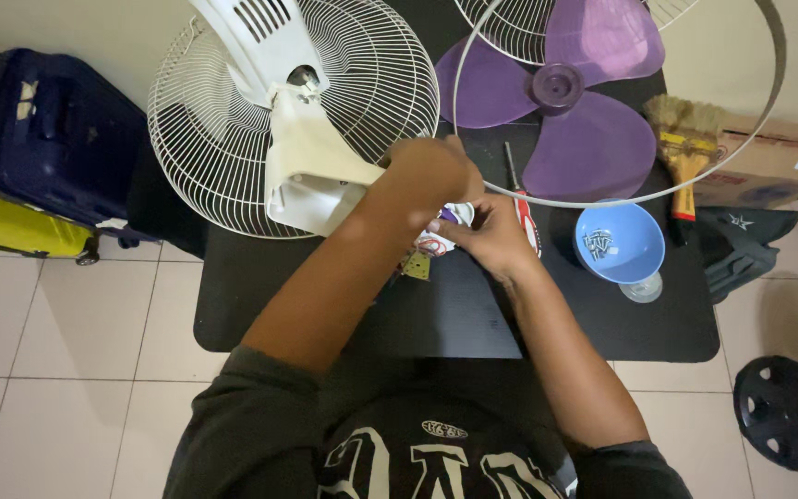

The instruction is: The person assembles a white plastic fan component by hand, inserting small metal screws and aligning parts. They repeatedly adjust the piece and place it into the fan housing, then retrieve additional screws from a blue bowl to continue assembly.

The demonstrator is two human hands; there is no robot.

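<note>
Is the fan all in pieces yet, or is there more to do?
Mostly apart: the purple three-bladed fan blade lies loose, and small screws sit in the blue bowl. Both hands, left and right, work on a small white part. The white wire grille remains attached.

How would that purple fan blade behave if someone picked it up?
The purple blade looks like thin moulded plastic, so probably light for its size. Its three broad lobes might flex a little at the tips, while the thick hub likely stays stiff. Lying flat on the black table, it seems unlikely to roll or tip.
</note>
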